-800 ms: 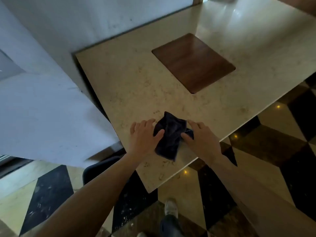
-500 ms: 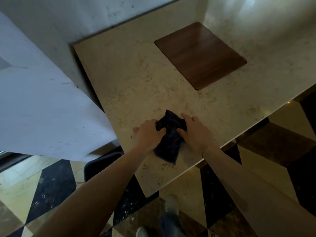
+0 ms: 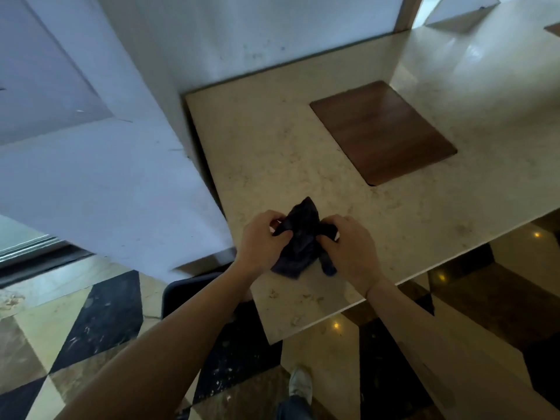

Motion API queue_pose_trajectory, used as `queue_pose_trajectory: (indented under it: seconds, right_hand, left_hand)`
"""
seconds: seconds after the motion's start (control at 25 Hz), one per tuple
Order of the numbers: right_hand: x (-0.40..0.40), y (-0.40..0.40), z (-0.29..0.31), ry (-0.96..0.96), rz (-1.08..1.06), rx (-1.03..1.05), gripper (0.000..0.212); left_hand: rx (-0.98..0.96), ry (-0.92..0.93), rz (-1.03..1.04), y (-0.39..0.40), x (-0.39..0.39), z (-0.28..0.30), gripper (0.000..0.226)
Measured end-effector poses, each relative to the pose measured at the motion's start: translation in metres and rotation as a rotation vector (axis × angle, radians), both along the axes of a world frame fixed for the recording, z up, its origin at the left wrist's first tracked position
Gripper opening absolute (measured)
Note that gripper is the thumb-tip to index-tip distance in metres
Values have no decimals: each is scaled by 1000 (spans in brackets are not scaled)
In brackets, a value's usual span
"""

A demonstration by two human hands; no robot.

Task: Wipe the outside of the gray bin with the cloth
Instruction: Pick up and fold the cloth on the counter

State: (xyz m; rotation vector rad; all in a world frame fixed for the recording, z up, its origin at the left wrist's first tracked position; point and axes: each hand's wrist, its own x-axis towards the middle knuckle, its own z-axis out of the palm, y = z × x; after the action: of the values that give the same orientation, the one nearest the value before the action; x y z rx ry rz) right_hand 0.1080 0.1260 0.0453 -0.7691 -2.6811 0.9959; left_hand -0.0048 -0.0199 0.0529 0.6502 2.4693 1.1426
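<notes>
A dark navy cloth [image 3: 301,237] is bunched up near the front corner of the beige stone counter [image 3: 272,153]. My left hand [image 3: 260,241] grips its left side and my right hand [image 3: 348,253] grips its right side, with the fingers of both curled into the fabric. Part of the cloth droops below my hands onto the counter. A dark gray bin [image 3: 188,294] stands on the floor under the counter's left corner; only its rim and a piece of its side show past my left forearm.
A brown wooden inset panel [image 3: 383,131] lies in the counter behind the cloth. A white wall block [image 3: 100,189] juts out at the left beside the counter. The tiled floor [image 3: 100,316] has dark and light diamonds. My shoe [image 3: 300,381] is below.
Both hands went from lying flat on the spread cloth to closing around it, and the cloth is now gathered into a bunch. The camera view shifted.
</notes>
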Motion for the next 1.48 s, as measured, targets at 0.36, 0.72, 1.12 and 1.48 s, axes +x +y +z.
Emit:
queue_pose_trajectory:
  seconds: [0.36, 0.72, 1.12, 1.48]
  right_hand:
    - [-42, -150, 115, 420, 229, 103, 23]
    - [-17, -360, 197, 659, 440, 178, 24]
    - [-8, -463, 202, 750, 470, 235, 27]
    - [-71, -443, 201, 781, 380, 286, 25]
  left_hand:
    - [258, 237, 286, -176, -2, 118, 32]
    - [428, 397, 510, -392, 64, 193, 31]
    - [428, 475, 495, -501, 83, 200, 29]
    - [404, 491, 430, -474, 3, 202, 39]
